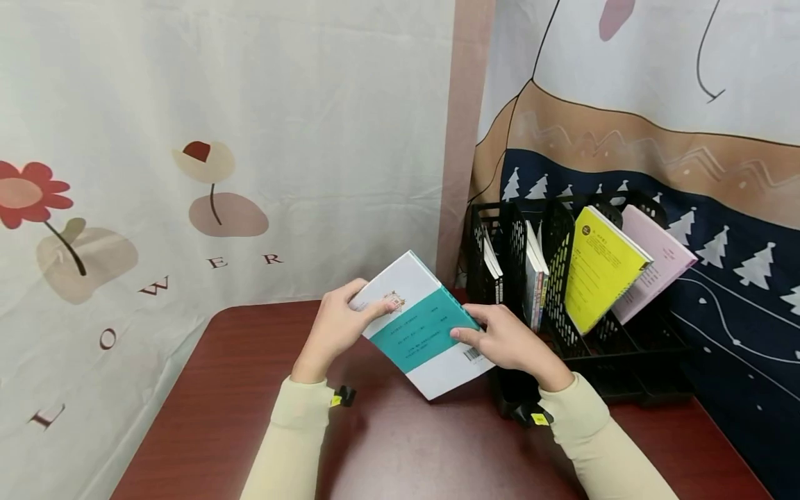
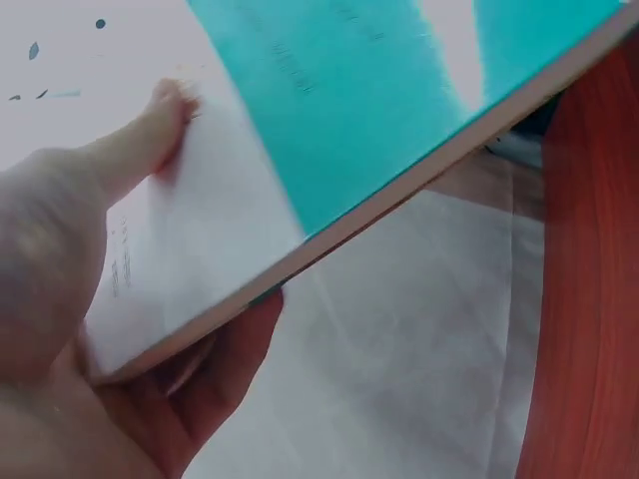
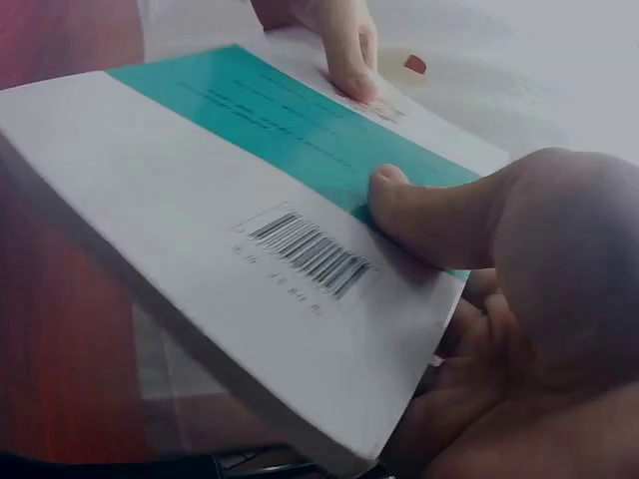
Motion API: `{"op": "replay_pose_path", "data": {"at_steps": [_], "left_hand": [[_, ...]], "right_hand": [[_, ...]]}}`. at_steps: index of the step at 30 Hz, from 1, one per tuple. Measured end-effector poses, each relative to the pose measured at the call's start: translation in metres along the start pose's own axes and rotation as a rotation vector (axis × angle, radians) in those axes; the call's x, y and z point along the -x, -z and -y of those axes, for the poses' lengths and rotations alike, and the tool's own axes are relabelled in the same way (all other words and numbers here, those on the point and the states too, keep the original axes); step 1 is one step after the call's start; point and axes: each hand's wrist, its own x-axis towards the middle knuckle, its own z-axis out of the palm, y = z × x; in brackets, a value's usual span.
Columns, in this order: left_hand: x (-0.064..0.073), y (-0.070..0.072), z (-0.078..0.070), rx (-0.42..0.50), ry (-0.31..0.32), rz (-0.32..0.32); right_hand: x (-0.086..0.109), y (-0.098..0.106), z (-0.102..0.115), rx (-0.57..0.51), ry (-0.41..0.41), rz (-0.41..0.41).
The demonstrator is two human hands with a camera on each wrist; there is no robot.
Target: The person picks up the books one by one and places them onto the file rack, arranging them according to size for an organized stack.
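A white book with a broad teal band (image 1: 412,333) is held tilted above the table, its barcode side facing up. My left hand (image 1: 340,326) grips its upper left part, thumb on the white cover and fingers underneath, as the left wrist view shows. At the opposite edge my right hand (image 1: 509,340) pinches the book, with the thumb on the teal band near the barcode (image 3: 310,254). Most of the fingers of both hands are hidden beneath the book.
On the right stands a black file rack (image 1: 556,278) with perforated dividers. A yellow book (image 1: 603,267) and a pink book (image 1: 653,264) lean in it, beside thinner books (image 1: 535,278). The reddish-brown table (image 1: 400,444) meets a printed cloth (image 1: 350,139) behind.
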Motion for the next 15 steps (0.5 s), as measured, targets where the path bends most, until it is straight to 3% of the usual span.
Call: {"op": "replay_pose_path", "data": {"at_steps": [4, 9, 11, 15], "left_hand": [[-0.003, 0.000, 0.000, 0.041, -0.019, -0.054], [-0.006, -0.001, 0.004, 0.125, -0.040, -0.037], [-0.006, -0.005, 0.004, 0.168, -0.050, 0.019], [-0.003, -0.015, 0.000, 0.223, -0.073, 0.216]], "right_hand": [[0.001, 0.000, 0.005, -0.026, -0.010, -0.044], [0.001, 0.000, 0.010, -0.101, -0.052, -0.125], [0.001, 0.000, 0.011, -0.139, -0.068, -0.169], [0.000, -0.002, 0.014, -0.186, -0.084, -0.255]]}}
